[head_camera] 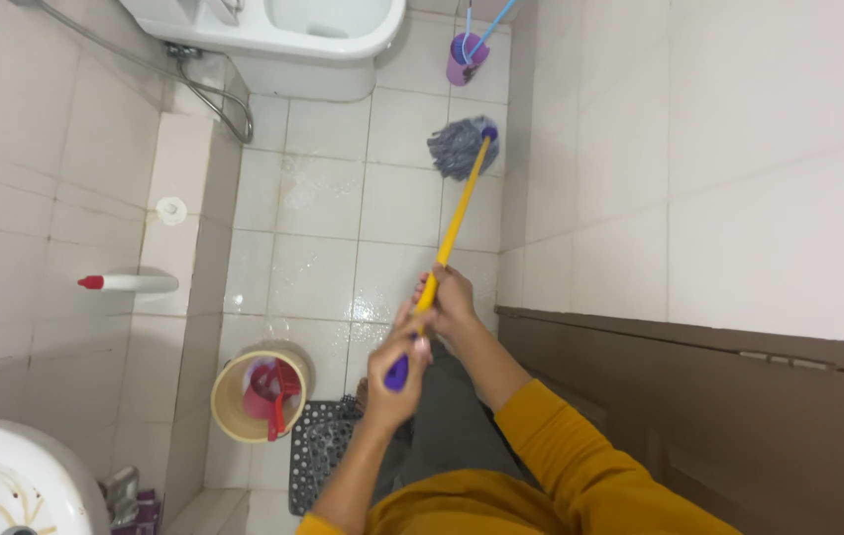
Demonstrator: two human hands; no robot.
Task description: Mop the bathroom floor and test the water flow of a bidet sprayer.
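Note:
A mop with a yellow handle [462, 208] and a grey string head [459, 147] rests on the wet white tiled floor [318, 198] near the right wall. My right hand [455, 300] grips the handle partway up. My left hand [397, 372] is closed around the purple end cap of the handle, closer to my body. Both arms wear mustard yellow sleeves.
A white toilet [288, 30] stands at the top, with a purple brush holder [465, 57] beside it. A beige bucket [229, 396] holding a red scoop sits at lower left by a dark perforated mat [315, 451]. A white bottle [130, 283] lies on the ledge. A sink [6, 476] and brown door [689, 396] flank me.

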